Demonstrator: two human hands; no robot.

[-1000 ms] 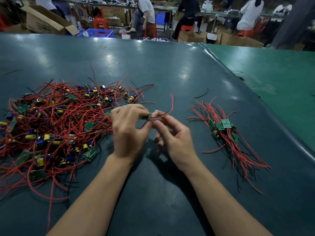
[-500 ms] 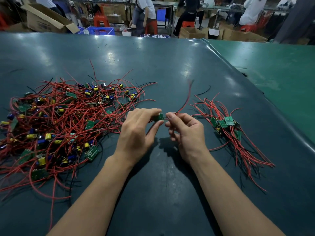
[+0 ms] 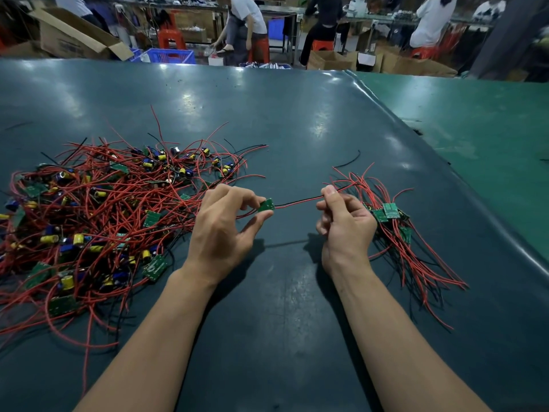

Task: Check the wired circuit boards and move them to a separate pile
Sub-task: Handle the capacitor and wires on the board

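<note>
Two hands work above the dark green table [image 3: 282, 337], both lifted a little off its surface; the left hand [image 3: 221, 230] pinches a small green circuit board [image 3: 266, 205] between thumb and fingertips, its other fingers loosely curled; the right hand [image 3: 346, 224] pinches the board's red and black wires [image 3: 297, 201] between thumb and forefinger, so that the pair runs taut from the board across the gap between the hands and on past the right fingers; to the left lies the big pile [image 3: 98, 215], a tangle of red and black leads with green boards and blue and yellow capacitors mixed through it, spreading to the left edge of view; to the right, just beside the right hand, lies the small pile [image 3: 395, 227], a few green boards stacked together with their red wires fanning toward the near right; a loose black wire [image 3: 349, 162] lies alone on the table beyond it; past the far edge, people stand and sit among cardboard boxes [image 3: 74, 37], red stools [image 3: 169, 37] and a blue crate [image 3: 172, 56].
</note>
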